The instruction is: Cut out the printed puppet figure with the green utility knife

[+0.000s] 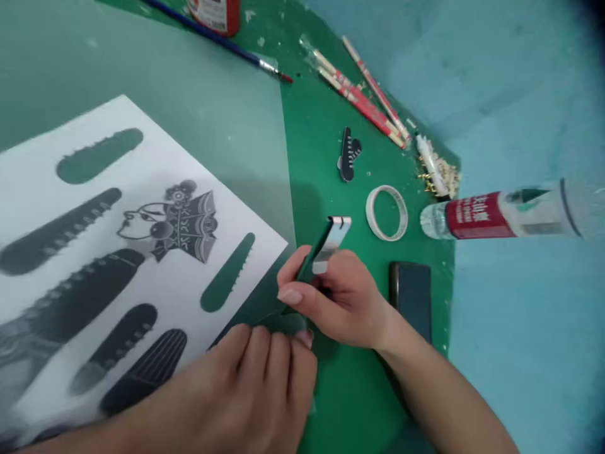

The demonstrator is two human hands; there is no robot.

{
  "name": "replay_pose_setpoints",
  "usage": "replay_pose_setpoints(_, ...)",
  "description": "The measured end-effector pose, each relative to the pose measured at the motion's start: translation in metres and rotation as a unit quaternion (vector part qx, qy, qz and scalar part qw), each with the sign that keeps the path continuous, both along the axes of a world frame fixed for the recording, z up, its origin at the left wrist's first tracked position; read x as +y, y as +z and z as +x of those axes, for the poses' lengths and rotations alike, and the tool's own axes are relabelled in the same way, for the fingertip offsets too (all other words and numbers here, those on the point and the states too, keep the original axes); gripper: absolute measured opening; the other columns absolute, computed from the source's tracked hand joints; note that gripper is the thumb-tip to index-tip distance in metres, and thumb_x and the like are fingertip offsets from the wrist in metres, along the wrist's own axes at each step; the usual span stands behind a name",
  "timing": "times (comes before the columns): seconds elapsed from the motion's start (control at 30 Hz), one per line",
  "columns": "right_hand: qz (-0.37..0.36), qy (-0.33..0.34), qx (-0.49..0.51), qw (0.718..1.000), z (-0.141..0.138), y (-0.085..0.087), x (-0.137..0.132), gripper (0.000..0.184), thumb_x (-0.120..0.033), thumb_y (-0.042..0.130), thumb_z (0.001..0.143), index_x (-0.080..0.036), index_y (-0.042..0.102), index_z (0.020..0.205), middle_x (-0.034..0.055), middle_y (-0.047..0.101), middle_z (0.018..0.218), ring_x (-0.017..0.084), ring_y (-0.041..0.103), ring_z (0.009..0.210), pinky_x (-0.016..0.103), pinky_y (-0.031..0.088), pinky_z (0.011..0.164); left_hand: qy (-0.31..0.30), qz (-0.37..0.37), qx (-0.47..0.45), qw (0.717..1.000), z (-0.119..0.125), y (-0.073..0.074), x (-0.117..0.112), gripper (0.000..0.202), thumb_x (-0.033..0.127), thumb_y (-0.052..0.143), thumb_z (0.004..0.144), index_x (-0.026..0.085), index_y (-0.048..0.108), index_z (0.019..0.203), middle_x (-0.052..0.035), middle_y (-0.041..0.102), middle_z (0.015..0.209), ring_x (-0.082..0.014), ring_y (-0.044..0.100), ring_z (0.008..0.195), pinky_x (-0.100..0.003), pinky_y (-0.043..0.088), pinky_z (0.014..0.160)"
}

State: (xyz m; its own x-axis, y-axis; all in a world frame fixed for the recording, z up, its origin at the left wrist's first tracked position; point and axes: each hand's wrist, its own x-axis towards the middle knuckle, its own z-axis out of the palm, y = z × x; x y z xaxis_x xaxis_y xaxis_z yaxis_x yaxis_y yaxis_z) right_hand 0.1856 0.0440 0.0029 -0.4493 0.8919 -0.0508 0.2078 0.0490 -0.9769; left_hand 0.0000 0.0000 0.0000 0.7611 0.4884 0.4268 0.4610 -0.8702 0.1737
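My right hand [338,302] grips a dark green craft knife [326,247] like a pen, its tip down near the corner of a white printed sheet [142,252]. The sheet shows a figure's head and several dark shapes, some cut out so the green shows through. My left hand [246,391] lies curled, fingers pressed down on the sheet's near corner just beside the knife tip. Both hands rest over the green cutting mat [331,189].
A cut-out black piece [348,154], a tape ring [386,212], a dark phone [411,296] and a clear glue bottle with red label [491,215] lie right of the hands. Red sticks [363,101], a paintbrush [222,41] and a red jar [215,12] lie farther back.
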Motion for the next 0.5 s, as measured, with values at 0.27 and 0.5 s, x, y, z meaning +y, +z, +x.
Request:
replay_pose_setpoints(0.27, -0.013, -0.036, 0.015, 0.999, 0.0019, -0.0001, 0.0020, 0.023, -0.031, 0.069, 0.102, -0.019, 0.063, 0.083, -0.0075, 0.048, 0.060, 0.005, 0.041, 0.045, 0.020, 0.030, 0.043, 0.002, 0.007, 0.005, 1.000, 0.0017, -0.0042, -0.0010, 0.023, 0.019, 0.067, 0.095, 0.020, 0.059, 0.073, 0.0055, 0.043, 0.050, -0.0148, 0.044, 0.038, -0.031, 0.035, 0.032)
replay_pose_setpoints(0.5, -0.088, -0.126, 0.082, 0.985, 0.0012, 0.0024, 0.0014, 0.037, -0.048, 0.063, 0.107, -0.020, 0.061, 0.083, -0.0057, 0.051, 0.067, 0.004, 0.036, 0.045, 0.020, 0.032, 0.042, 0.003, 0.015, 0.014, 1.000, 0.0003, -0.0086, -0.0043, 0.029, 0.021, 0.078, 0.090, 0.022, 0.053, 0.075, 0.0076, 0.039, 0.054, -0.0143, 0.041, 0.041, -0.033, 0.030, 0.037)
